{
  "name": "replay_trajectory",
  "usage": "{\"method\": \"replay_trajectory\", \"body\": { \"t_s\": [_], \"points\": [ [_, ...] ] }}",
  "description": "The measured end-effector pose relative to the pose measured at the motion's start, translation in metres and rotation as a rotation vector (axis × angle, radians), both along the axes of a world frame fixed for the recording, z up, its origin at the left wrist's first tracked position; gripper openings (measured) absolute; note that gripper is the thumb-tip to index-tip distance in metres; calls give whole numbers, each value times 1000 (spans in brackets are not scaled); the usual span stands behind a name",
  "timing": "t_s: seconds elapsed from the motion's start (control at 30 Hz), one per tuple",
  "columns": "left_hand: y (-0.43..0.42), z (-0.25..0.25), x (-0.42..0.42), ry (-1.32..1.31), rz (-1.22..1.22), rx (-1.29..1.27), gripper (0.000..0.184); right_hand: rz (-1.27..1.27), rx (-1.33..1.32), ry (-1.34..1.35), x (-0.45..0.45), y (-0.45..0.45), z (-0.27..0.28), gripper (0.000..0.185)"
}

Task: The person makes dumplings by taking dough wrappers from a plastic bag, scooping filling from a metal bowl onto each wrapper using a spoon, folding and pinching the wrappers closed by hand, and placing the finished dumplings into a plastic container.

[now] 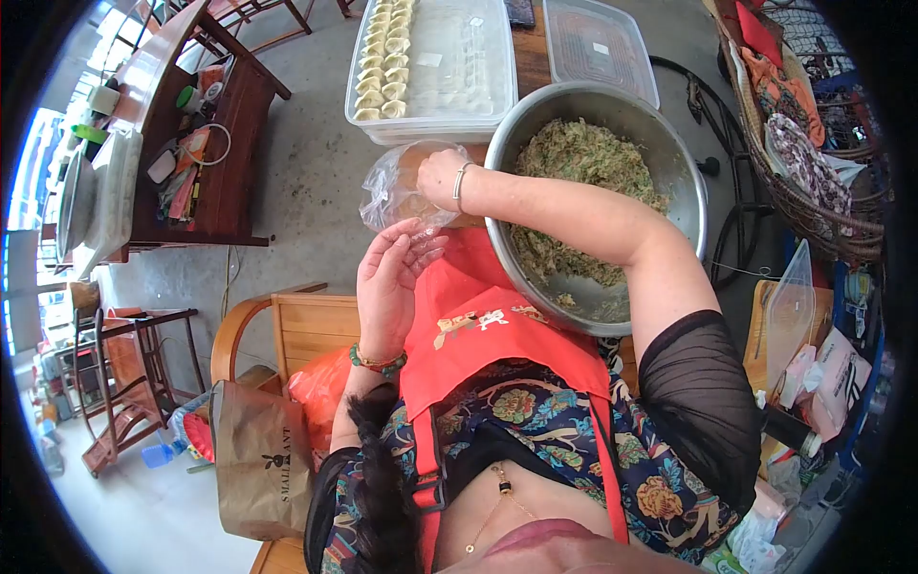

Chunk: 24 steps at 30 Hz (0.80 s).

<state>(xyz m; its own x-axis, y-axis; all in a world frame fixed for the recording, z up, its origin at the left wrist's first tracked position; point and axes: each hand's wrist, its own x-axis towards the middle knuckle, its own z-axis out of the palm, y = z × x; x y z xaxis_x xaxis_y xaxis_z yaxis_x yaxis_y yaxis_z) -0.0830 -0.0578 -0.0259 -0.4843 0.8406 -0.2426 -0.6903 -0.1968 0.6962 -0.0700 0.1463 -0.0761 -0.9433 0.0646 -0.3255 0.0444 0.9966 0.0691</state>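
Note:
A clear plastic bag (382, 184) hangs between my hands, above the red apron. My right hand (440, 178), with a silver bangle at the wrist, reaches across the metal bowl and is inside or behind the bag's plastic; its fingers are bent and closed on it. My left hand (390, 268) pinches the bag's lower edge between thumb and fingers, palm turned up. The large metal bowl (690, 182) holds a greenish-brown chopped filling (588, 158). Beyond the bag, a plastic tray (459, 67) carries rows of folded dumplings (384, 57) along its left side.
A clear lid (601, 48) lies behind the bowl. Wicker baskets (822, 215) stand at the right, near black cables (734, 143). At the left are a wooden table (206, 153), a wooden chair (320, 330) and a brown paper bag (258, 464).

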Motion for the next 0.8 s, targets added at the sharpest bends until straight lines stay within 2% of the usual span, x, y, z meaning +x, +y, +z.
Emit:
{"method": "replay_trajectory", "body": {
  "t_s": [0.07, 0.13, 0.23, 0.33, 0.43, 0.53, 0.67, 0.8],
  "points": [
    [0, -2, 0, 2, -2, -11, 25, -21, 9, 38, -3, 1, -5, 21],
    [0, -3, 0, 1, -5, -21, 25, 51, 9, 196, -4, 4, -11, 20],
    [1, -3, 2, -4, -9, -23, 25, 147, -13, 132, -18, 17, -19, 19],
    [0, -2, 1, 10, -6, -17, 25, 51, -120, 55, -27, 24, -19, 19],
    [0, -1, 3, 18, 4, 7, 25, 105, -77, 48, -23, 27, -13, 20],
    [-3, -2, 0, 31, 18, -2, 26, 218, -48, 96, -16, 27, -4, 19],
    [-2, -4, -2, 22, 50, -14, 26, 199, -116, 134, 4, 25, 29, 17],
    [-4, 0, 0, 58, 55, -12, 26, 152, -140, 185, 7, 26, 28, 17]
  ]
}}
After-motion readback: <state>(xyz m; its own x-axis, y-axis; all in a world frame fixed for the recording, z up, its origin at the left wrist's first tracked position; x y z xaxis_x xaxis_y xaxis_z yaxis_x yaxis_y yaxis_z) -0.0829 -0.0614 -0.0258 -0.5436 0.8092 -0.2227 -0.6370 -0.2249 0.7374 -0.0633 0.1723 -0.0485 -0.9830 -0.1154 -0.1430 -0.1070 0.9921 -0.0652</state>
